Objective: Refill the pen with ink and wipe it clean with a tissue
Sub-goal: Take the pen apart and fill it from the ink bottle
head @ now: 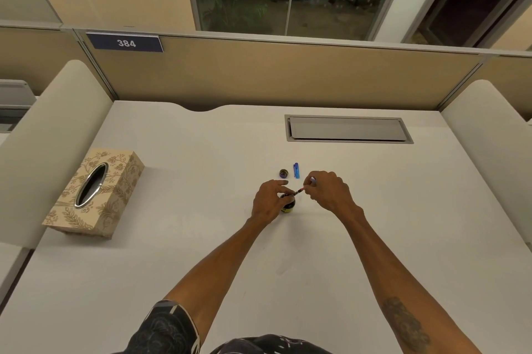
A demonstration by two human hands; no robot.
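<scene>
While left hand (269, 201) steadies small dark ink bottle (288, 204) against tipping, right hand (326, 191) pinches slim pen (300, 190), tip angled into its mouth.

Both bare forearms reach forward and converge. The left hand (269, 204) curls palm-down, its fingers wrapped closed in a grip, thumb toward the right hand. The right hand (328, 191), just beside it, pinches with thumb and forefinger, wrist bent inward; a dark tattoo (407, 325) marks its forearm.

Right hand (328, 191) dips pen (299, 190) into ink bottle (288, 204) steadied by left hand (269, 199).
</scene>
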